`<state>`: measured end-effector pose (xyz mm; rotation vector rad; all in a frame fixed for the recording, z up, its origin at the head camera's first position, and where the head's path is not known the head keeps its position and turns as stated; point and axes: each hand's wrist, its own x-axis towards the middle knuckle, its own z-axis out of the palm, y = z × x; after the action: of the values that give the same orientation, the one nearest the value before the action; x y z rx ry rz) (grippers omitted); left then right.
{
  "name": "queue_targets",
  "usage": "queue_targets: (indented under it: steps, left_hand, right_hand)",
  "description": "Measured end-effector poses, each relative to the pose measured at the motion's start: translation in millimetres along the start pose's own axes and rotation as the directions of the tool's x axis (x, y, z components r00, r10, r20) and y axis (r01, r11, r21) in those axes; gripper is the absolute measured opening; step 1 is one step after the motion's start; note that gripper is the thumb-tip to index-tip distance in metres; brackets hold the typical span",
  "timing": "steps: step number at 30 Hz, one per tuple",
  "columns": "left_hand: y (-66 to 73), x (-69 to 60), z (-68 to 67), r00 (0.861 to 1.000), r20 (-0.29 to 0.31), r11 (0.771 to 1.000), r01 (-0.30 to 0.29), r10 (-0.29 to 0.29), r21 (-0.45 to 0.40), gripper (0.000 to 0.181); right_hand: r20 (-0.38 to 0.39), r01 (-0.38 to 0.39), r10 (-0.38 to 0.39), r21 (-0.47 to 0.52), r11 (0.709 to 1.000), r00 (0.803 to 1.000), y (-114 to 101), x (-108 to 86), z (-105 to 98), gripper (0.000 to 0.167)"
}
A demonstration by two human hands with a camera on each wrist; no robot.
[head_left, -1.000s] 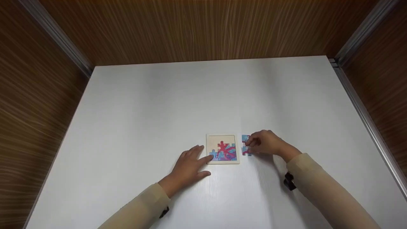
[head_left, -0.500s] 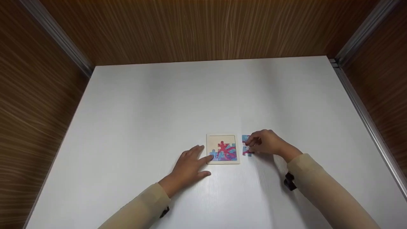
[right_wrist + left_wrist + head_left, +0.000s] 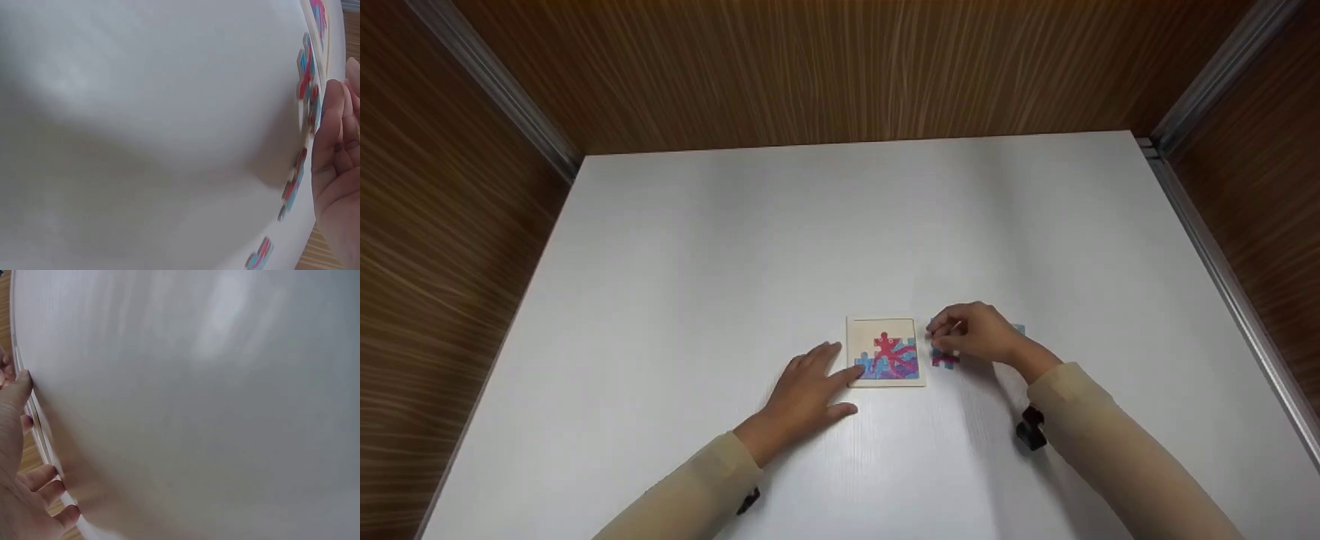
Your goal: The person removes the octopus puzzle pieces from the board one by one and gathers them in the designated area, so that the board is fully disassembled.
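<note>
Touching the puzzle tray (image 3: 863, 331), left hand (image 3: 804, 386) lies spread; grip of right hand (image 3: 981, 331), near loose pieces (image 3: 945, 360), I cannot tell.

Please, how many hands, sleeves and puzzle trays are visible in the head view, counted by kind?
Hands: 2 (left hand, right hand)
Sleeves: 2 (left sleeve, right sleeve)
Puzzle tray: 1
Total: 5
</note>
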<state>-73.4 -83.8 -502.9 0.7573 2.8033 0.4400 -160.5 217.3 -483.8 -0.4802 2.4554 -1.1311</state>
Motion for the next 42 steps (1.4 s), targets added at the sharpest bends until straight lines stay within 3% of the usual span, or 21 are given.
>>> queue_targets:
  steps: [15,26,36,42]
  left_hand:
    - [0.6,0.7,0.7,1.000,0.013,1.000,0.011,-0.010,-0.010,0.058]
    - [8.0,2.9,5.8,0.997,-0.064,0.999,-0.045,0.045,0.006,0.057]
    - [15.3,7.0,9.5,0.996,-0.065,0.999,-0.053,0.053,0.006,0.055]
    - [16.3,7.8,11.2,0.997,-0.064,0.999,-0.052,0.053,0.012,0.053]
  right_hand:
    - [0.007,0.060,-0.061,0.038,0.997,0.998,-18,12.4,19,0.017]
    - [0.010,0.105,-0.107,0.082,0.991,0.994,-30,21.6,26,0.024]
    - [0.000,0.103,-0.103,0.075,0.992,0.995,-37,27.6,34,0.026]
    - [-0.005,0.064,-0.064,0.050,0.997,0.998,-39,31.0,38,0.026]
